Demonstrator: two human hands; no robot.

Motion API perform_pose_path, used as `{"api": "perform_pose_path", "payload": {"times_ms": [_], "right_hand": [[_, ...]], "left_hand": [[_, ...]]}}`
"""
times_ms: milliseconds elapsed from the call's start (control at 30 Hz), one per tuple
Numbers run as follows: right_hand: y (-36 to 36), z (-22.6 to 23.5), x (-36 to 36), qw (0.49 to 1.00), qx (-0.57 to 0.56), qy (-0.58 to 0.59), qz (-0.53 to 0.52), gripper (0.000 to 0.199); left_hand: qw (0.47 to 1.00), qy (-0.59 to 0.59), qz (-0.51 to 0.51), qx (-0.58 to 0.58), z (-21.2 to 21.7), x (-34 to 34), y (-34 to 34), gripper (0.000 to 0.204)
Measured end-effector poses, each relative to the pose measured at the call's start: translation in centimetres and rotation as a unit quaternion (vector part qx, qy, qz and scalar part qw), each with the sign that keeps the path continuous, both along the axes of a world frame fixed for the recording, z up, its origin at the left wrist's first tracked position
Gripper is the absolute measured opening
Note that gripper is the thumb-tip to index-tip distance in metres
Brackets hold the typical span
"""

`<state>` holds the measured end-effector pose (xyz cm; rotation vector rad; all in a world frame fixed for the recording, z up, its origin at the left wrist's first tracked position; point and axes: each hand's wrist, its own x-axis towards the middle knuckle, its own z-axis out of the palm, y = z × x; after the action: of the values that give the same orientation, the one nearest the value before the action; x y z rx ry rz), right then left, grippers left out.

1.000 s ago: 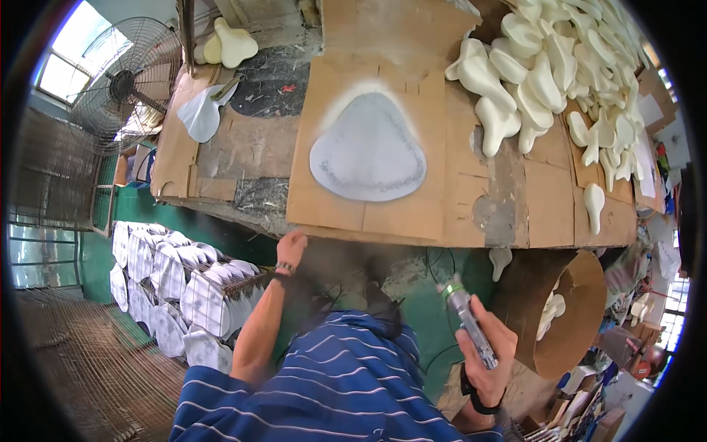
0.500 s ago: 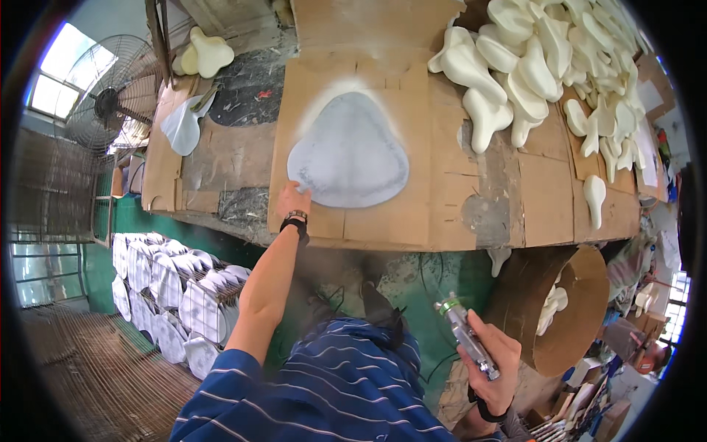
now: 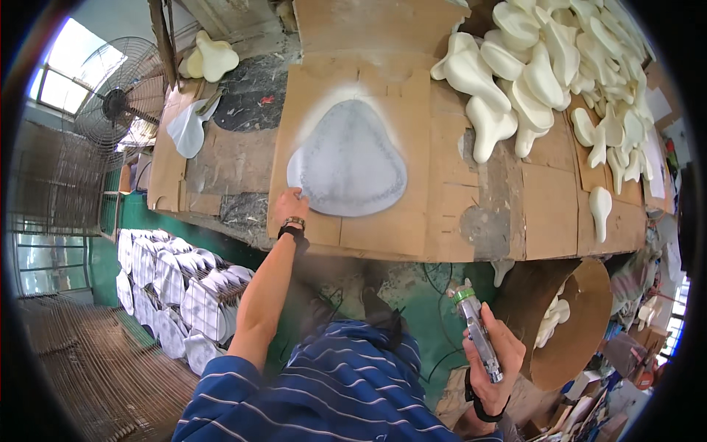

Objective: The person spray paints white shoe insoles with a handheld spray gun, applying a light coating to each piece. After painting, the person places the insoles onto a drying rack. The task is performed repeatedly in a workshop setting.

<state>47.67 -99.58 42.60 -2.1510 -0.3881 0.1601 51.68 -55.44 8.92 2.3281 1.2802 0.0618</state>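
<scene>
Triangular sheet, grey-white with rounded corners [image 3: 347, 158], and it's lying flat on the brown cardboard [image 3: 416, 214], a pale haze ringing its upper edge! Far out to its left, there's the wire fan [image 3: 114, 103] on show, and below that, well down and left of the sheet, a row of white pieces [image 3: 184, 287] standing packed close together. Up and left of the sheet, one loose white cutout [image 3: 189, 131] rests on the table, with pale cream forms [image 3: 212, 57] just beyond it. Now the left hand [image 3: 289, 210], right at the sheet's lower left corner: fingertips meeting the edge, fingers bent, but whether they pinch it I cannot tell. Over to the lower right of the sheet, clear of the table edge, the right hand [image 3: 501, 353] has its fingers wrapped firmly around a silver spray gun [image 3: 481, 335], green ring at the upper end. Up and right of the sheet, what a heap of cream forms [image 3: 534, 81], piled one over another! Further right and low of the sheet, a round cardboard drum [image 3: 585, 331] lies tipped, more pale forms [image 3: 552, 323] inside, and above it one lone cream form [image 3: 600, 214] sits near the table's edge.
</scene>
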Motion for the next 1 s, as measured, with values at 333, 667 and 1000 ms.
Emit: {"api": "perform_pose_path", "payload": {"times_ms": [333, 667, 1000], "right_hand": [[-1.2, -0.3, -0.9, 0.999, 0.03, 0.021, -0.011, 0.045], [-0.1, -2.4, -1.0, 0.998, 0.036, 0.055, 0.008, 0.045], [8.3, -1.4, -0.3, 0.988, 0.004, 0.069, 0.138, 0.042]], "left_hand": [[0.732, -0.303, 0.358, -0.493, -4.6, 0.4, 0.5, 0.022], [0.545, -0.498, 0.191, -0.647, 3.9, 6.9, -1.3, 0.015], [0.358, -0.736, 0.001, -0.575, 25.6, 1.1, 4.8, 0.048]]}}
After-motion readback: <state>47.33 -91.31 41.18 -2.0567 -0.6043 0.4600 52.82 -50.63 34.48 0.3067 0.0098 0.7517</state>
